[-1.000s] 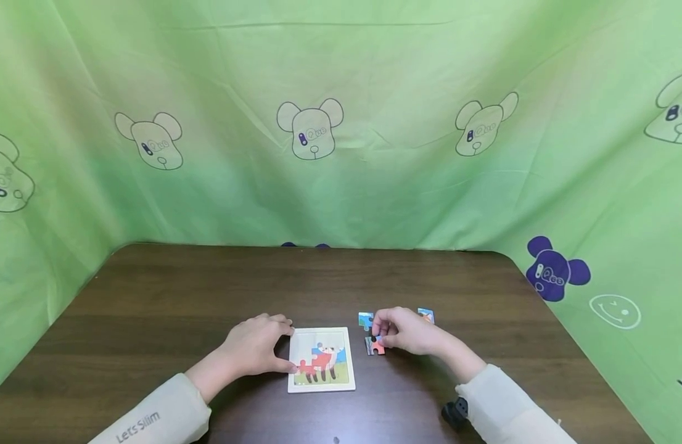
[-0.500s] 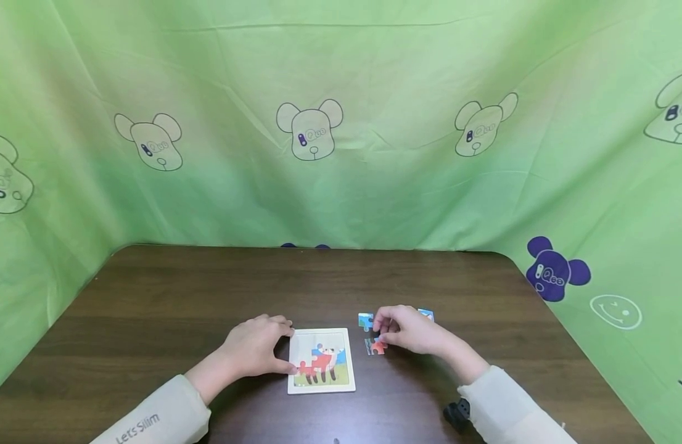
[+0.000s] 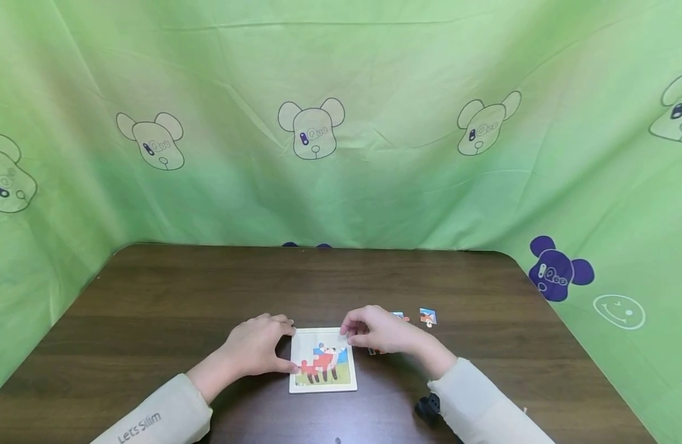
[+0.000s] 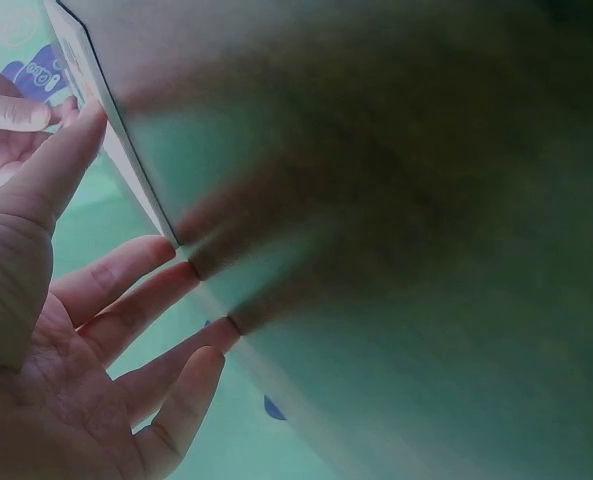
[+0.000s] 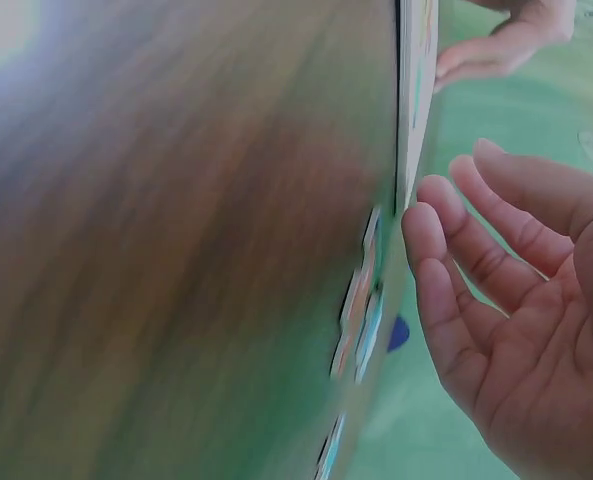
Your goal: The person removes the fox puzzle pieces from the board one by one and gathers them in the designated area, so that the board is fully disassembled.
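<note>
A square wooden puzzle tray (image 3: pixel 323 390) lies in front of me, partly filled with a red animal picture (image 3: pixel 324 357) on green and blue. My left hand (image 3: pixel 258 345) rests at its left edge with thumb and fingers spread; the left wrist view shows the fingertips meeting the table and the tray's side. My right hand (image 3: pixel 382 336) reaches over the upper right corner, thumb and fingertips close together. I cannot tell whether a puzzle piece is between them. Beneath and behind it, a red puzzle piece (image 3: pixel 376 351) and a blue one (image 3: pixel 398 314) are partly hidden.
A further puzzle piece (image 3: pixel 428 317) in blue and orange lies to the right. The dark brown wooden table (image 3: pixel 208 277) ends at a green curtain (image 3: pixel 319 197) printed with bear heads. A small black object (image 3: pixel 428 407) is by the right sleeve.
My right hand has moved left from the loose pieces to the tray's upper right corner, uncovering a blue piece on the right. The left hand has stayed at the tray.
</note>
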Demonstrator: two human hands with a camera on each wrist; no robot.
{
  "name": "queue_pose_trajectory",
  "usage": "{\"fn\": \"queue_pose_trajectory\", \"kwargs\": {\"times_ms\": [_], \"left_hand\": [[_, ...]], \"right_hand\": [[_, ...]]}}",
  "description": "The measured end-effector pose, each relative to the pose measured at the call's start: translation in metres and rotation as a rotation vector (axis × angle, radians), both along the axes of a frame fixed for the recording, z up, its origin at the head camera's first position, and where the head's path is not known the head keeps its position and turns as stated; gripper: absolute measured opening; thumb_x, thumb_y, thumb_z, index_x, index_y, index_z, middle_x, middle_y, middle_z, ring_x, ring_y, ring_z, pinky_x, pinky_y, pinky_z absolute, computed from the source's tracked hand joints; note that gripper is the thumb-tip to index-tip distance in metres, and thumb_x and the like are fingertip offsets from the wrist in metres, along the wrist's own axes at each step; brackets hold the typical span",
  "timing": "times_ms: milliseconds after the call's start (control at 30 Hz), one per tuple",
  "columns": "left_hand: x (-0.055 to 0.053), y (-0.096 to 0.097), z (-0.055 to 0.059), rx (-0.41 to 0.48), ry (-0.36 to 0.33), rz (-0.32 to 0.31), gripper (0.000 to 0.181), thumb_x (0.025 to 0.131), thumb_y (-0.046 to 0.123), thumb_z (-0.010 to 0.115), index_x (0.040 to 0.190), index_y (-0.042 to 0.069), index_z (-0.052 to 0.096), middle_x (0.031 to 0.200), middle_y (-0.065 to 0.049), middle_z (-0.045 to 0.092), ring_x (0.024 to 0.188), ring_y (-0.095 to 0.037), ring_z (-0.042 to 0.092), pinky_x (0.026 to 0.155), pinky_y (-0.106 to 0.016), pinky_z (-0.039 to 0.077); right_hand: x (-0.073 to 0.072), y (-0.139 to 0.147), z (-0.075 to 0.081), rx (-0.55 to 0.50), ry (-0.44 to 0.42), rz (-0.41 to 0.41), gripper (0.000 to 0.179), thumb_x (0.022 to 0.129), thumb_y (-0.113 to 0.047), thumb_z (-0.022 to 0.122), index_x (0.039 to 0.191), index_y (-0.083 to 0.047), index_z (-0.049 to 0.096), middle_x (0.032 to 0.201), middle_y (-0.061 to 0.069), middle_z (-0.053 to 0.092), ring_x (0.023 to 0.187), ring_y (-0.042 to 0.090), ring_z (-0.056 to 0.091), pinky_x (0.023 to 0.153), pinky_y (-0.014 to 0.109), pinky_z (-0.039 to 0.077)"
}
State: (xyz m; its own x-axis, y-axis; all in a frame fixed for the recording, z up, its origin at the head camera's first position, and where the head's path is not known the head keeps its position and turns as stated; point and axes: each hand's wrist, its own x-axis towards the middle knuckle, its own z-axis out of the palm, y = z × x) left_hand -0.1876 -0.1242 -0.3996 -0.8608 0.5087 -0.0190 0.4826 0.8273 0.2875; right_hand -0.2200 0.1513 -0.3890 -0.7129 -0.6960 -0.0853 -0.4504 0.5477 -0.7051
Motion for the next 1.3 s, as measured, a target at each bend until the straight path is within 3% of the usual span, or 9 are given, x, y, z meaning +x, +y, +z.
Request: {"fn": "queue_pose_trajectory", "kwargs": {"times_ms": [300, 567, 867, 1300], "left_hand": [[-0.001, 0.000, -0.001, 0.000, -0.008, 0.004, 0.060, 0.070, 0.051, 0.085, 0.116, 0.013, 0.074, 0.129, -0.007, 0.067, 0.115, -0.031, 0.062, 0.086, -0.051, 0.054], [-0.002, 0.000, -0.001, 0.004, -0.004, 0.005, 0.060, 0.070, 0.051, 0.085, 0.115, 0.014, 0.074, 0.129, -0.006, 0.067, 0.114, -0.031, 0.062, 0.083, -0.050, 0.054], [-0.003, 0.000, -0.001, -0.005, -0.007, 0.005, 0.061, 0.070, 0.053, 0.085, 0.115, 0.014, 0.074, 0.129, -0.006, 0.067, 0.114, -0.031, 0.062, 0.084, -0.050, 0.055], [0.000, 0.000, 0.000, 0.020, 0.006, 0.003, 0.059, 0.069, 0.049, 0.086, 0.114, 0.012, 0.074, 0.127, -0.007, 0.067, 0.113, -0.031, 0.063, 0.083, -0.049, 0.055]], "right_hand": [[-0.002, -0.026, -0.001, 0.070, 0.060, 0.063, 0.009, 0.089, -0.003, 0.068, 0.098, -0.004, 0.070, 0.077, -0.006, 0.058, 0.071, 0.001, 0.048, 0.068, 0.018, 0.045], [-0.003, -0.038, -0.005, 0.110, 0.075, 0.093, 0.011, 0.087, -0.003, 0.070, 0.098, -0.006, 0.071, 0.076, -0.006, 0.055, 0.069, 0.001, 0.047, 0.065, 0.018, 0.043], [-0.002, -0.040, -0.006, 0.113, 0.101, 0.133, 0.017, 0.083, 0.004, 0.070, 0.099, -0.003, 0.068, 0.079, 0.003, 0.057, 0.068, 0.003, 0.047, 0.065, 0.017, 0.043], [0.001, -0.043, -0.005, 0.121, 0.095, 0.117, 0.019, 0.083, 0.006, 0.070, 0.097, -0.006, 0.065, 0.079, 0.002, 0.056, 0.067, 0.003, 0.047, 0.064, 0.016, 0.043]]}}
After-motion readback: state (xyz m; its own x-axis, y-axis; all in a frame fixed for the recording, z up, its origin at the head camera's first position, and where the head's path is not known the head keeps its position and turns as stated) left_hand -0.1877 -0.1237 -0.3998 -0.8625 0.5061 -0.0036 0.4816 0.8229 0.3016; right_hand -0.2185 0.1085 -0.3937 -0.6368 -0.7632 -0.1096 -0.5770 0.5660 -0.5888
